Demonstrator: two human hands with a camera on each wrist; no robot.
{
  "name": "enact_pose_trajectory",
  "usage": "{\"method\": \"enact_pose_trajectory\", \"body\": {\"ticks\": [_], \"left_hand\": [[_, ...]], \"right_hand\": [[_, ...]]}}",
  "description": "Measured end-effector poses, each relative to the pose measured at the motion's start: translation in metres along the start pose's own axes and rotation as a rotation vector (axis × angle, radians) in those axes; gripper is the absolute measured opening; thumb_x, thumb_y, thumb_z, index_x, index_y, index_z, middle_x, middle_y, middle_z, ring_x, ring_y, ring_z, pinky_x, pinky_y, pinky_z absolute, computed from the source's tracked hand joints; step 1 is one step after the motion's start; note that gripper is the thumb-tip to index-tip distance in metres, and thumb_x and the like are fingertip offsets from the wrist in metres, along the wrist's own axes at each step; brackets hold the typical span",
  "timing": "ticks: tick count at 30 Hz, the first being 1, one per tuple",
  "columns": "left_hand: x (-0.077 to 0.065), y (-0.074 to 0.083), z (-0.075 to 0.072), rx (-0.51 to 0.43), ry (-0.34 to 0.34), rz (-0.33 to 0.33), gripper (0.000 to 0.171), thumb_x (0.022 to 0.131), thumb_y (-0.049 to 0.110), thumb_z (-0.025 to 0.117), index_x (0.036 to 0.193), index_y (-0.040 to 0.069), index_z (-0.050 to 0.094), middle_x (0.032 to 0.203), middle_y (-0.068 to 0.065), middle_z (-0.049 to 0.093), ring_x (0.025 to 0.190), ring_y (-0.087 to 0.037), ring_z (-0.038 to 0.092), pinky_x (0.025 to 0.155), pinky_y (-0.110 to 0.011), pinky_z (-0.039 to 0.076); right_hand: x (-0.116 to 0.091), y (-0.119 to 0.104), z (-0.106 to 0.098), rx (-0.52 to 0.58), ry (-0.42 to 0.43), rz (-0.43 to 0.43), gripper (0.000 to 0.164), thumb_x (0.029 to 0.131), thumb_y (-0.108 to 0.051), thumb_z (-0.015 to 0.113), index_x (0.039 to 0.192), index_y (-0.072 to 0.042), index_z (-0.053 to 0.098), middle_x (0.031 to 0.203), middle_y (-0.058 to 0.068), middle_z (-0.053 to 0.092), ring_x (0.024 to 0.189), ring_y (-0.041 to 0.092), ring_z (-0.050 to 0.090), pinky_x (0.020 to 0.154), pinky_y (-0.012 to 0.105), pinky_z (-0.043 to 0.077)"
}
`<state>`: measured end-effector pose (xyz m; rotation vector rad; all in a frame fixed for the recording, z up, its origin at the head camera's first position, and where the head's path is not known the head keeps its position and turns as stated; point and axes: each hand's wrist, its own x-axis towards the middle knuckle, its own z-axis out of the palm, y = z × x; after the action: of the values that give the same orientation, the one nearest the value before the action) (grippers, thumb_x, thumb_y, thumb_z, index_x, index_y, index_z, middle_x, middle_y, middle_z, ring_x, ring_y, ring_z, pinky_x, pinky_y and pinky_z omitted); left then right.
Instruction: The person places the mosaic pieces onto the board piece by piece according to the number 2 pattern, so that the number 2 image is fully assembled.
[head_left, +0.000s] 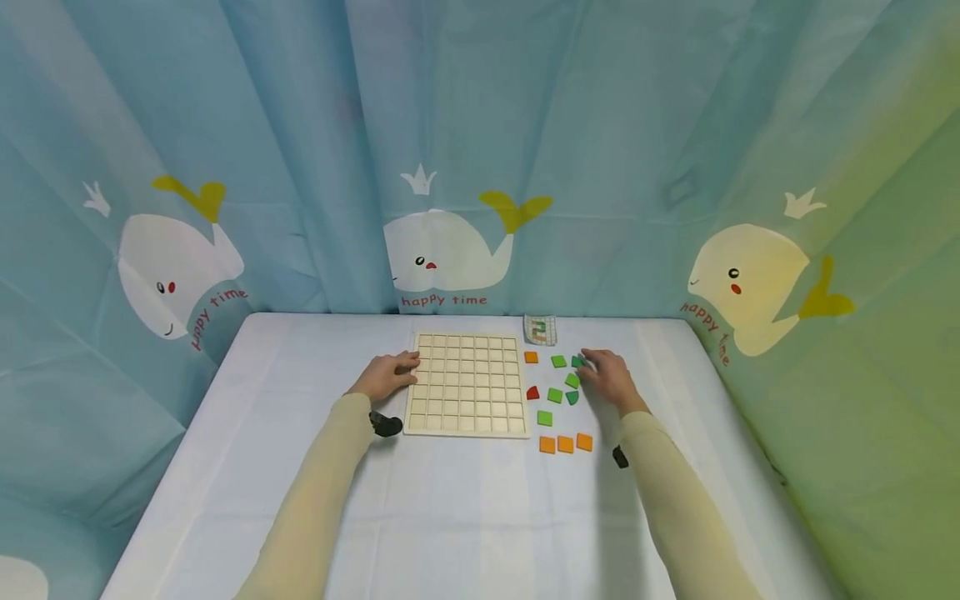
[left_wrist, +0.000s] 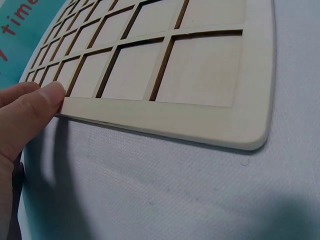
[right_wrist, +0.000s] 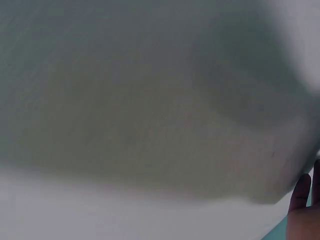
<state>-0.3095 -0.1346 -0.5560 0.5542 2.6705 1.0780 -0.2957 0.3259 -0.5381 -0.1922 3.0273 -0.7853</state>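
Observation:
A pale wooden grid board lies flat on the table, its square cells bare. My left hand rests on the board's left edge; in the left wrist view the thumb lies against the rim. To the right of the board, my right hand reaches with fairly straight fingers to a dark green piece, at its fingertips. Whether it touches the piece is too small to tell. Light green squares, another dark green piece and a red piece lie near. The right wrist view catches only some fingers.
Three orange squares sit in a row at the front right of the board, and another orange square near its back right. A small printed card lies at the table's back edge. Whale-printed curtains surround the white-covered table.

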Motion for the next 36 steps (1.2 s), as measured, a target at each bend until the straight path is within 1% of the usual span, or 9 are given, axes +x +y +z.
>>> {"method": "enact_pose_trajectory", "body": {"ticks": [3,5,13,17,20,23,27,30,36], "left_hand": [[-0.001,0.000,-0.001,0.003,0.001,0.006,0.047,0.094,0.022,0.066,0.137,0.004,0.057,0.150,-0.005,0.044,0.142,-0.027,0.033,0.118,-0.045,0.026],[-0.002,0.001,-0.002,0.003,0.000,0.008,0.047,0.094,0.021,0.067,0.136,0.003,0.057,0.149,-0.006,0.045,0.142,-0.027,0.034,0.118,-0.046,0.025],[-0.003,0.005,-0.002,0.007,-0.011,-0.016,0.047,0.094,0.021,0.067,0.137,0.004,0.057,0.150,-0.004,0.044,0.143,-0.026,0.033,0.119,-0.046,0.024],[-0.002,0.003,-0.002,0.008,-0.004,0.011,0.046,0.094,0.023,0.066,0.136,0.004,0.059,0.149,-0.005,0.045,0.142,-0.028,0.034,0.119,-0.048,0.024],[-0.003,0.003,-0.003,0.025,0.007,0.033,0.046,0.094,0.025,0.066,0.134,0.003,0.060,0.148,-0.006,0.047,0.140,-0.029,0.037,0.117,-0.050,0.027],[-0.002,0.003,-0.003,0.031,0.001,0.012,0.046,0.094,0.024,0.067,0.135,0.004,0.059,0.149,-0.004,0.046,0.141,-0.027,0.036,0.118,-0.047,0.026],[0.001,0.001,-0.001,0.022,-0.014,-0.027,0.047,0.094,0.023,0.067,0.137,0.005,0.058,0.150,-0.002,0.043,0.143,-0.025,0.033,0.119,-0.045,0.024],[0.002,0.001,-0.002,0.023,-0.017,-0.016,0.047,0.094,0.023,0.067,0.136,0.005,0.058,0.150,-0.003,0.044,0.142,-0.026,0.033,0.119,-0.045,0.024],[0.002,0.002,-0.004,0.016,-0.023,-0.011,0.047,0.094,0.023,0.067,0.136,0.004,0.058,0.150,-0.005,0.044,0.142,-0.027,0.033,0.119,-0.046,0.025]], "right_hand": [[0.005,-0.004,0.004,0.051,-0.015,0.065,0.050,0.097,-0.019,0.060,0.139,0.006,0.049,0.134,0.031,0.048,0.123,0.046,0.044,0.108,0.059,0.035],[0.007,-0.006,0.006,0.058,-0.019,0.080,0.048,0.097,-0.019,0.061,0.137,0.006,0.052,0.132,0.030,0.048,0.119,0.044,0.046,0.105,0.058,0.038],[0.013,-0.007,0.008,0.055,-0.040,0.101,0.039,0.096,-0.016,0.062,0.130,0.004,0.060,0.125,0.027,0.051,0.111,0.039,0.049,0.100,0.055,0.042],[0.015,-0.006,0.010,0.044,-0.044,0.117,0.039,0.096,-0.017,0.062,0.129,0.004,0.060,0.126,0.027,0.051,0.111,0.039,0.050,0.101,0.055,0.043],[0.017,-0.006,0.010,0.045,-0.029,0.118,0.039,0.096,-0.017,0.063,0.128,0.004,0.061,0.126,0.026,0.051,0.113,0.039,0.050,0.102,0.054,0.043],[0.018,-0.010,0.007,0.091,-0.001,0.114,0.039,0.096,-0.017,0.062,0.128,0.005,0.060,0.125,0.026,0.052,0.113,0.039,0.052,0.102,0.054,0.043],[0.023,-0.023,0.008,0.180,0.041,0.075,0.040,0.097,-0.015,0.062,0.130,0.006,0.058,0.123,0.026,0.054,0.112,0.039,0.053,0.100,0.054,0.045],[0.031,-0.037,0.014,0.214,0.054,0.045,0.039,0.097,-0.016,0.063,0.130,0.004,0.059,0.124,0.024,0.055,0.113,0.039,0.054,0.098,0.052,0.047],[0.044,-0.077,0.030,0.273,0.005,-0.002,0.039,0.096,-0.016,0.063,0.131,0.002,0.059,0.128,0.021,0.055,0.115,0.037,0.055,0.094,0.050,0.051]]}}
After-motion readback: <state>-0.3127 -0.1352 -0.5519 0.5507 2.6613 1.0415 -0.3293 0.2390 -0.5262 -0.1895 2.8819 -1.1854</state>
